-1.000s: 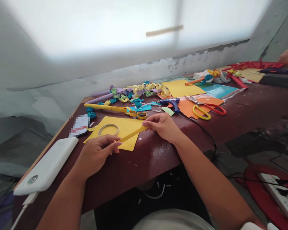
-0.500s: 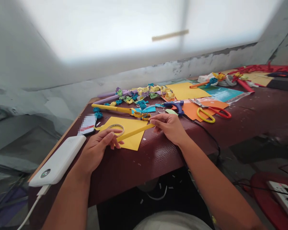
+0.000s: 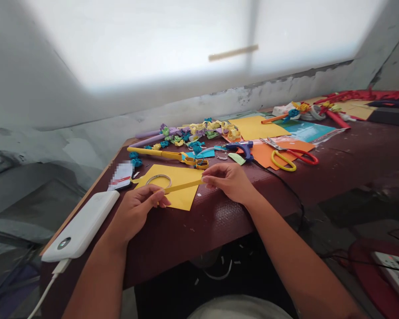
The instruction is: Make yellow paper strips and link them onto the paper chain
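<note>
A narrow yellow paper strip (image 3: 184, 185) is stretched between my two hands, just above the near part of the table. My left hand (image 3: 140, 204) pinches its left end between thumb and fingers. At the other end, my right hand (image 3: 228, 180) grips the strip between thumb and forefinger. Beneath it lies a yellow paper sheet (image 3: 182, 201) with a thin ring (image 3: 157, 176) on top, partly covered by my left hand. Beyond the sheet is a yellow paper stick with looped strips (image 3: 172, 155).
A white power bank (image 3: 81, 226) with a cable lies at the left edge, beside a phone (image 3: 122, 173). Behind my right hand are a blue glue gun (image 3: 242, 147) with a black cord and red-yellow scissors (image 3: 290, 155). Curled paper pieces (image 3: 189, 133) lie farther back.
My right hand has moved slightly left and down, bringing the strip closer to level. My left hand has shifted a little, still pinching the strip.
</note>
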Demonstrator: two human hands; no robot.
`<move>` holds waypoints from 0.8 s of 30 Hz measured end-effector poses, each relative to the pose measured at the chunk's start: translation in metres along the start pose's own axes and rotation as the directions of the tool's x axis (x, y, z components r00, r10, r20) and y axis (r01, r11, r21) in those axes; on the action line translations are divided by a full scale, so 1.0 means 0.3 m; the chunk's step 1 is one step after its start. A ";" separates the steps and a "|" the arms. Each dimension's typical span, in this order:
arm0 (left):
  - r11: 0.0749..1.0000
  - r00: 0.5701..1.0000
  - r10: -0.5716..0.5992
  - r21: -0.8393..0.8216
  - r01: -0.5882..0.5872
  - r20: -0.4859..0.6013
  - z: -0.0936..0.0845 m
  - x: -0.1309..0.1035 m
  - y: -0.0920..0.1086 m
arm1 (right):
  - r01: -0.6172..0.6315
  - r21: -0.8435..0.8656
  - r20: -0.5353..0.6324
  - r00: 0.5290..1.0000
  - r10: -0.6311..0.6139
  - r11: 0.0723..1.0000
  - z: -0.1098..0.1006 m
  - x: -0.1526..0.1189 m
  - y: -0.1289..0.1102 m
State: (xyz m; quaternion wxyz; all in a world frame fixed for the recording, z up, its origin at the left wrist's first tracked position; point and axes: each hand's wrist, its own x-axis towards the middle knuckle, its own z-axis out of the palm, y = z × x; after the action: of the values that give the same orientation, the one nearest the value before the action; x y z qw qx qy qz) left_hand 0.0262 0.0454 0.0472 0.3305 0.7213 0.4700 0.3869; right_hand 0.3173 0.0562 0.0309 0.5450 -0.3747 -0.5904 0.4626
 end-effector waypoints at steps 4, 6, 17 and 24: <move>1.000 0.998 0.000 -0.018 -0.001 -0.064 0.003 -0.001 -0.013 | 0.037 -0.053 0.058 0.998 -0.034 0.998 0.004 -0.008 -0.004; 0.999 0.997 -0.003 -0.036 0.001 -0.077 0.007 -0.004 -0.017 | 0.058 -0.076 0.045 0.997 -0.055 0.995 0.001 -0.008 -0.005; 0.934 0.882 -0.028 -0.328 -0.145 -0.471 0.041 -0.107 0.026 | 0.184 -0.221 0.025 0.983 -0.184 0.958 0.081 -0.106 -0.064; 0.760 0.771 -0.164 -0.577 -0.299 -0.616 0.060 -0.257 0.048 | 0.300 -0.317 0.357 0.917 -0.180 0.900 0.258 -0.098 -0.159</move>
State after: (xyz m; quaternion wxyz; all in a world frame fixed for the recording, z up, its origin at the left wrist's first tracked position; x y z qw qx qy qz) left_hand 0.0280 -0.0337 0.0315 0.3647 0.4061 0.3616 0.7558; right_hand 0.2473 0.0039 0.0694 0.4165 -0.3129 -0.7884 0.3272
